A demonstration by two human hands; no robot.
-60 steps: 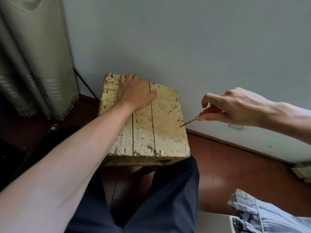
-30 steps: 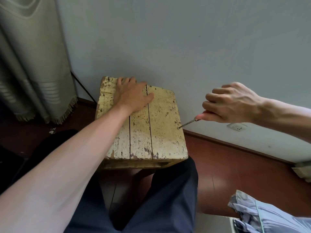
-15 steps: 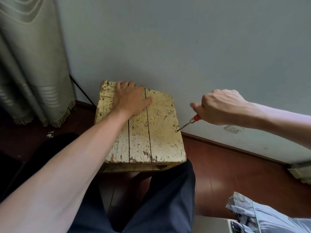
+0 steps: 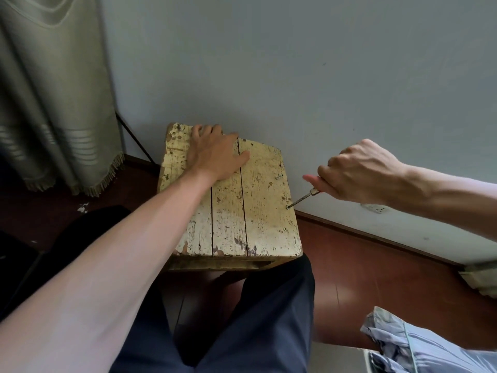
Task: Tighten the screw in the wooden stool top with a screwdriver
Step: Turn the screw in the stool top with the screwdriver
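A worn, cream-painted wooden stool top point(image 4: 266, 224) made of three planks stands against the wall. My left hand point(image 4: 215, 154) lies flat on its far left part, fingers reaching the far edge. My right hand point(image 4: 360, 173) grips a screwdriver point(image 4: 302, 197) whose red handle is mostly hidden in the fist. The metal shaft slants down to the left, its tip on the screw point(image 4: 287, 207) near the stool's right edge. A second small screw point(image 4: 279, 177) lies farther back on the same plank.
The grey wall point(image 4: 295, 76) rises right behind the stool, with a socket point(image 4: 375, 208) low on the right. A fringed curtain point(image 4: 53, 103) hangs at left. My dark-trousered leg point(image 4: 242, 319) is below the stool; crumpled blue cloth point(image 4: 430, 348) lies at lower right on the reddish floor.
My right hand has rolled over the screwdriver handle, turning the tool while its tip stays on the screw. The left hand keeps its place on the stool.
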